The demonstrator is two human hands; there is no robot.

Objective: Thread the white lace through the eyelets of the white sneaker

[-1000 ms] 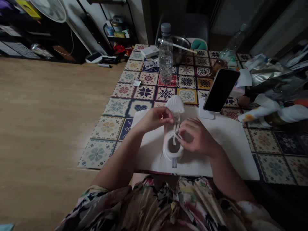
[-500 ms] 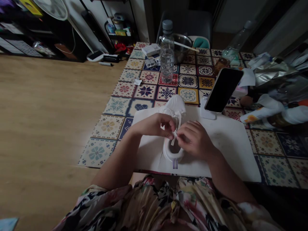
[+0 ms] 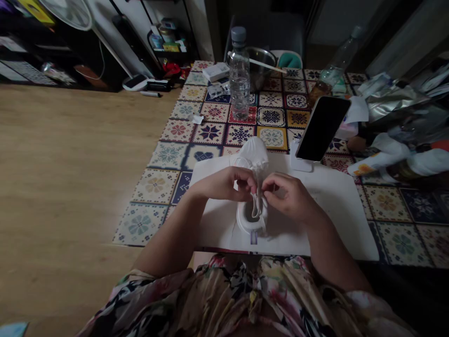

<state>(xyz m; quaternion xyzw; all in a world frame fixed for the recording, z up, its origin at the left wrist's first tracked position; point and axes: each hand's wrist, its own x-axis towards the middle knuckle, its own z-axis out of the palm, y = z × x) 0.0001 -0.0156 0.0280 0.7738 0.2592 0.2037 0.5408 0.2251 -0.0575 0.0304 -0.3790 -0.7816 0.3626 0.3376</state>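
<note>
A white sneaker (image 3: 253, 150) lies on a white sheet (image 3: 336, 201), its toe pointing away from me and its heel near the table edge. White shoelace (image 3: 256, 208) hangs in a loop over the shoe's opening. On the shoe's left side, my left hand (image 3: 236, 183) pinches the lace between thumb and fingers. My right hand (image 3: 286, 194) is at the right side, thumb and forefinger pinched together at the lace. The exact grip of the right fingertips is small and dim. Both hands partly hide the tongue and eyelets.
A phone (image 3: 322, 128) leans on a white stand (image 3: 300, 161) just beyond my right hand. Farther back stand a water bottle (image 3: 240, 75) and a metal bowl (image 3: 261, 61). Bottles, tubes and bags (image 3: 396, 100) crowd the right side of the patterned tablecloth (image 3: 154, 185).
My right hand has moved slightly up and right, away from my left hand. The lace now forms a longer loop over the shoe opening. The view has shifted a little.
</note>
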